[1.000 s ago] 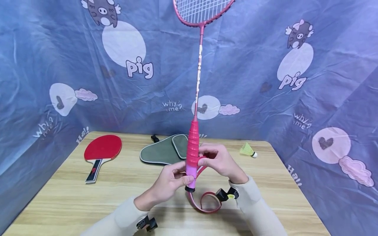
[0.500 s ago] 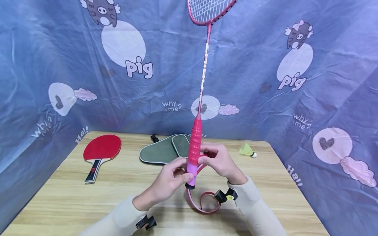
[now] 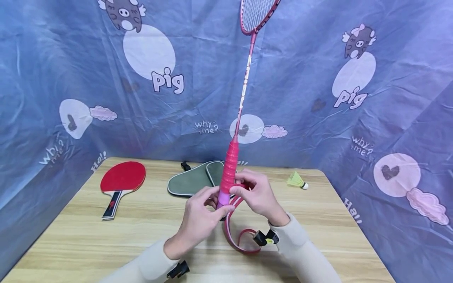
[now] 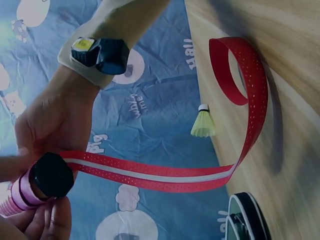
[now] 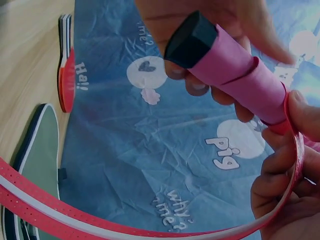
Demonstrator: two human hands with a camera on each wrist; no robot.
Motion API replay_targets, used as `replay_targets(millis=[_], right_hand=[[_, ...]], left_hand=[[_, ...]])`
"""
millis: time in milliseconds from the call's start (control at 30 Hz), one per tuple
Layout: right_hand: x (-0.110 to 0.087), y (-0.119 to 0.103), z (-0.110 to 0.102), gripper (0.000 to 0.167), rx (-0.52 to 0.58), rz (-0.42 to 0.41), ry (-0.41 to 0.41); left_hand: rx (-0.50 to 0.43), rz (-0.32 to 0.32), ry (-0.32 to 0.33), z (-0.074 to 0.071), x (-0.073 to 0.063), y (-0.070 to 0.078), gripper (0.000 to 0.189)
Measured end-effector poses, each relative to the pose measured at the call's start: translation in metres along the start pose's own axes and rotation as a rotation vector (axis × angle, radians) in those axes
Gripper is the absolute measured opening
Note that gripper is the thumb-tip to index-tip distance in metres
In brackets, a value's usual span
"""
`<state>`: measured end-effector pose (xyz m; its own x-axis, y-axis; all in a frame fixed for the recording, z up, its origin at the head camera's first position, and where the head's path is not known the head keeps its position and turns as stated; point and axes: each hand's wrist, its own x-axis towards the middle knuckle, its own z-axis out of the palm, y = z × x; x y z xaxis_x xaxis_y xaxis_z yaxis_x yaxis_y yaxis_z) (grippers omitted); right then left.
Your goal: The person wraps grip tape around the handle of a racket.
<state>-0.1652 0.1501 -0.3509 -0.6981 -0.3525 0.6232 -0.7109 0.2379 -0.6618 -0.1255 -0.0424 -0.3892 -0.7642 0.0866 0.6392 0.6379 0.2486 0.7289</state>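
A badminton racket [image 3: 230, 161] stands nearly upright, its head leaning slightly right and cut off by the top of the head view. My left hand [image 3: 199, 218] holds the lower handle, with fingers beneath it in the right wrist view. Red grip overlaps in turns on the upper handle; the lower part shows a pink-purple base layer [image 5: 232, 65] above the black butt cap [image 4: 53, 175]. My right hand [image 3: 257, 193] pinches the red grip tape [image 4: 150, 175] where it meets the handle. The tape's loose length, with a white backing strip, hangs and curls near the table.
On the wooden table [image 3: 141, 236], a red table tennis bat [image 3: 123, 177] lies left. A green bat case [image 3: 191, 182] lies behind the hands, and a yellow shuttlecock [image 3: 296, 180] back right. Blue printed cloth [image 3: 301, 98] surrounds the back and sides.
The racket has turned about its length, so its head looks narrower, and it leans more to the right. My left hand has rolled with the handle; my right hand has shifted slightly left.
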Motion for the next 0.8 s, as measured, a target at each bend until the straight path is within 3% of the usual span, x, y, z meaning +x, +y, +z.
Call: replay_targets(millis=[133,300,500,800], right_hand=[[0.0008,-0.0028,0.0022,0.028,-0.025,0.016,0.015],[0.0024,-0.0045,0.0017,0.030,-0.014,0.029,0.008],[0.0013,-0.0038,0.0001,0.031,0.012,0.031,-0.029],[0.0003,-0.0062,-0.0045,0.034,0.075,0.069,-0.076]], left_hand=[[-0.005,-0.015,0.018,-0.0013,0.0020,0.0001,0.042],[-0.060,-0.022,-0.005,-0.0037,0.0042,0.0012,0.038],[-0.060,-0.017,-0.022,-0.0057,0.0051,0.0015,0.035],[-0.138,-0.032,-0.108,-0.0077,0.0016,0.0004,0.031]])
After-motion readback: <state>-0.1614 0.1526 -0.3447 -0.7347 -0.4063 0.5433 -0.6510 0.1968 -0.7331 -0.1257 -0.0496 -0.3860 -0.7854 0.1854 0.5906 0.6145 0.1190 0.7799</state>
